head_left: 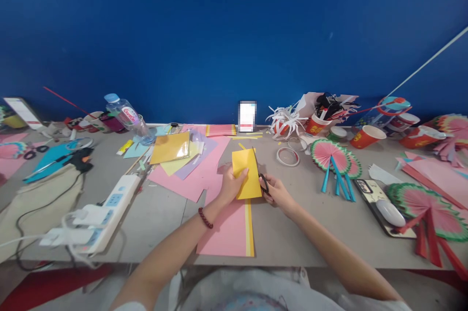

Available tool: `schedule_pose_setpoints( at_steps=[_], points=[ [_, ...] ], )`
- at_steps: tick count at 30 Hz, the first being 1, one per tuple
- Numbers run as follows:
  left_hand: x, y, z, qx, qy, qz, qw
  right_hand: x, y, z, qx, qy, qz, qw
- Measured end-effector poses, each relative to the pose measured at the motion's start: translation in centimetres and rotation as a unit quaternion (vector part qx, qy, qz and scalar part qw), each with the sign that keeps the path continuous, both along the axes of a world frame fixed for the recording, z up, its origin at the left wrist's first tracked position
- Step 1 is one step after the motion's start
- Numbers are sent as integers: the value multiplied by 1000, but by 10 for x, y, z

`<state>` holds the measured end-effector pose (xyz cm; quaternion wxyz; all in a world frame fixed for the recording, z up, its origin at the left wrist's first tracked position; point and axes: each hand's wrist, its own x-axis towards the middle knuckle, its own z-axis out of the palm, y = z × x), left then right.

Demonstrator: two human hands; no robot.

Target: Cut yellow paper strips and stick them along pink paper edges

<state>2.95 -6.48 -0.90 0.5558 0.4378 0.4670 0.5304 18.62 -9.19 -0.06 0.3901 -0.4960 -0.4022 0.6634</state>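
My left hand (234,183) grips a yellow sheet of paper (245,160) by its left side, thumb on top. In my right hand (277,192) is a pair of black-handled scissors (263,183), its blades lying along the sheet's right edge. How far the blades are apart I cannot tell. Beneath the hands lies a pink sheet (226,235) with yellow strips along its right edge. Thin yellow strips (252,135) rest on the table beyond the yellow sheet.
On the left are a power strip (116,204), a tilted plastic bottle (127,117) and coloured papers (170,147). A phone (247,117) stands against the blue wall. To the right are a tape roll (288,157), watermelon-patterned paper fans (331,157), paper cups (367,136) and a mouse (390,212).
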Motion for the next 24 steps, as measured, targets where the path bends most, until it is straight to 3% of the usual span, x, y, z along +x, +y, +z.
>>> schedule_pose_setpoints(
  at_steps=[10,24],
  points=[
    [-1,-2,10,-27,-5,-12,1000,1,0,1,-7,4,-7,1000],
    [2,3,2,-40,-42,-11,998,3,3,-1,6,-31,-26,999]
  ],
)
